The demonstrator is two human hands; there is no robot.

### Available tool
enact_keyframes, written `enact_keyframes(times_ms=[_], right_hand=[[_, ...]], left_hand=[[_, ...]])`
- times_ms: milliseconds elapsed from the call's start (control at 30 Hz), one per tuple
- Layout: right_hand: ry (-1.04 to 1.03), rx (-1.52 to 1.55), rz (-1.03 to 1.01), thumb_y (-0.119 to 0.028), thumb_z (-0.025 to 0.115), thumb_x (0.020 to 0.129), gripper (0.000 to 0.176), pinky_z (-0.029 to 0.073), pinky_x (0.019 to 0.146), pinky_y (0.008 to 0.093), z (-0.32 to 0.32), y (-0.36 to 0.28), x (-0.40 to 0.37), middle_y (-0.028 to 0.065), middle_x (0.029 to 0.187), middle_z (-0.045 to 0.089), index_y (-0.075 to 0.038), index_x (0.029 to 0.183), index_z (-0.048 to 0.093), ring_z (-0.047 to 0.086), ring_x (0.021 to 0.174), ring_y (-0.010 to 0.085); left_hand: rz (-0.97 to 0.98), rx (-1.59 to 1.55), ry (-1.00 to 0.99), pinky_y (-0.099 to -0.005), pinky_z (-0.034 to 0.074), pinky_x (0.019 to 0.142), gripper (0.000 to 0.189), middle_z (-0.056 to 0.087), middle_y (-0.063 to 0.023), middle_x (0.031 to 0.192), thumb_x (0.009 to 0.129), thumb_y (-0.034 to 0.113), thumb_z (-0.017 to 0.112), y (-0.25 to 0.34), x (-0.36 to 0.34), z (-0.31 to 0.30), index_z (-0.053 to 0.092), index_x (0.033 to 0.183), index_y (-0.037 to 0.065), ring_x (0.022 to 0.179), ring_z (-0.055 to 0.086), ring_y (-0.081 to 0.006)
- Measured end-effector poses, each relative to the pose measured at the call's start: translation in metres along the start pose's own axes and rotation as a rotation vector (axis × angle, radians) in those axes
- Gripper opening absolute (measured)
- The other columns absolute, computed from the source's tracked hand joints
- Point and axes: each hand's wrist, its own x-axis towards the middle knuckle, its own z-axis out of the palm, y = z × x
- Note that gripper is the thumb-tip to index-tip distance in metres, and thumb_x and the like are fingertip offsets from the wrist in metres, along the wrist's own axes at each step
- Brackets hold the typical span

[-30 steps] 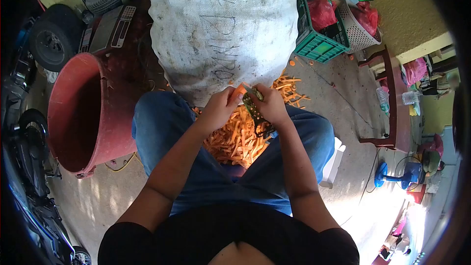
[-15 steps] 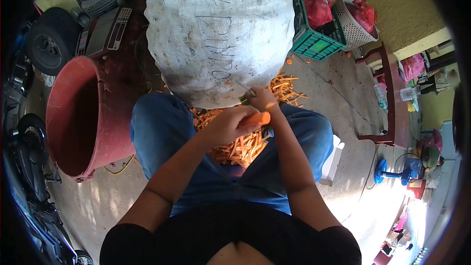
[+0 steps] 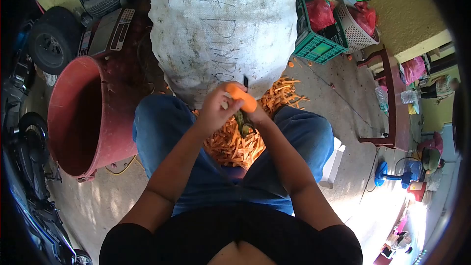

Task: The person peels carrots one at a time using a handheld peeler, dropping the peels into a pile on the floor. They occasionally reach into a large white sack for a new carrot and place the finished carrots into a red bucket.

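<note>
My left hand (image 3: 217, 107) is closed round an orange carrot (image 3: 241, 97), which slants down toward my right hand (image 3: 257, 115). My right hand is just behind the carrot's lower end, its fingers wrapped round a knife whose dark blade (image 3: 246, 81) points up against the white sack. The knife's handle is mostly hidden. Below the hands hangs a dark green, mottled thing (image 3: 243, 123) that I cannot make out. Orange carrot strips (image 3: 240, 147) lie heaped between my knees, with more strips (image 3: 284, 93) beside the large white sack (image 3: 221, 34).
A big red tub (image 3: 117, 122) stands at the left, near a scale (image 3: 109, 32) and a wheel (image 3: 50, 44). At the upper right are a green crate (image 3: 319, 48) and a white basket (image 3: 357, 39). A wooden bench (image 3: 400, 113) and blue fan (image 3: 390, 174) are at the right.
The carrot has moved up and left and now tilts the other way. My right hand has come down and left, close to the carrot, and the blade now stands more upright.
</note>
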Motion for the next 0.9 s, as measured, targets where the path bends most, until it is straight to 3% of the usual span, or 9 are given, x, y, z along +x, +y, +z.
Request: enact_keyframes(times_ms=[67,200,267,300,367,400,500,633,900], right_hand=[[0.251,-0.033,0.121,-0.015,0.047,0.08,0.022,0.042,0.067,0.0247,-0.006,-0.018,-0.001,0.0048,0.084,0.056,-0.001,0.097,0.052,0.053,0.076,0.0136],[0.296,-0.076,0.064,-0.015,0.048,0.08,0.02,0.042,0.065,0.0241,-0.028,-0.04,-0.001,0.0058,0.084,0.056,-0.001,0.094,0.053,0.054,0.074,0.0135],[0.344,-0.02,0.048,-0.013,0.048,0.079,0.018,0.042,0.06,0.0256,-0.021,-0.052,-0.003,0.0064,0.079,0.058,0.0,0.088,0.055,0.054,0.069,0.0138],[0.34,-0.018,0.045,-0.013,0.048,0.079,0.018,0.042,0.06,0.0256,-0.02,-0.051,-0.003,0.0064,0.079,0.058,0.0,0.088,0.055,0.054,0.069,0.0138],[0.318,-0.545,-0.122,-0.012,0.048,0.078,0.017,0.042,0.055,0.0298,-0.016,-0.046,-0.004,0.0117,0.07,0.058,0.002,0.086,0.055,0.055,0.061,0.019],[0.349,-0.829,-0.164,-0.011,0.049,0.075,0.014,0.042,0.054,0.0359,-0.008,-0.05,-0.006,0.0186,0.064,0.055,0.0,0.082,0.054,0.055,0.06,0.0293],[0.344,-1.132,-0.173,-0.014,0.05,0.073,0.014,0.042,0.057,0.0404,0.017,-0.07,-0.021,0.0225,0.067,0.053,-0.002,0.08,0.053,0.053,0.065,0.0363],[0.238,-1.299,-0.033,-0.02,0.053,0.07,0.018,0.042,0.059,0.0434,0.011,-0.073,-0.029,0.0201,0.066,0.054,-0.004,0.08,0.052,0.053,0.066,0.0367],[0.259,-1.388,-0.055,-0.021,0.054,0.071,0.018,0.042,0.057,0.0431,0.016,-0.072,-0.04,0.0187,0.062,0.053,-0.004,0.077,0.052,0.053,0.063,0.0359]], left_hand=[[-0.082,-0.14,0.104,-0.0267,0.043,0.077,0.027,0.051,-0.009,0.096,0.076,0.004,0.055,-0.001,0.002,-0.008,0.044,0.1,0.0,0.09,0.051,-0.0157],[-0.237,-0.053,-0.034,-0.0259,0.043,0.076,0.029,0.051,-0.0082,0.093,0.074,0.006,0.057,-0.006,0.005,-0.025,0.045,0.1,0.0,0.089,0.051,-0.0146],[-0.572,-0.116,-0.133,-0.0254,0.043,0.074,0.032,0.052,-0.0075,0.09,0.072,0.007,0.06,0.0,0.005,-0.025,0.046,0.099,-0.001,0.085,0.053,-0.0145],[-0.57,-0.111,-0.132,-0.0254,0.043,0.074,0.032,0.052,-0.0075,0.09,0.072,0.007,0.06,-0.006,0.004,-0.023,0.046,0.099,-0.001,0.085,0.053,-0.0145],[-0.427,0.209,-0.224,-0.0253,0.043,0.071,0.037,0.053,-0.008,0.09,0.07,0.012,0.063,-0.024,0.001,-0.012,0.046,0.1,-0.002,0.08,0.054,-0.0153],[-0.37,0.398,-0.214,-0.0266,0.042,0.07,0.04,0.055,-0.0085,0.089,0.067,0.014,0.064,-0.023,0.0,-0.006,0.047,0.1,-0.002,0.078,0.054,-0.0156],[-0.389,0.391,-0.138,-0.0284,0.042,0.068,0.04,0.057,-0.0108,0.084,0.063,0.013,0.064,-0.024,-0.001,0.004,0.05,0.098,-0.001,0.075,0.055,-0.0165],[-0.447,0.455,-0.058,-0.0295,0.043,0.064,0.038,0.058,-0.0129,0.075,0.06,0.011,0.062,-0.012,0.005,0.004,0.053,0.095,0.0,0.07,0.057,-0.0193],[-0.427,0.562,-0.02,-0.0322,0.043,0.061,0.033,0.058,-0.016,0.072,0.058,0.011,0.062,-0.007,-0.001,0.009,0.055,0.087,-0.002,0.068,0.058,-0.026]])
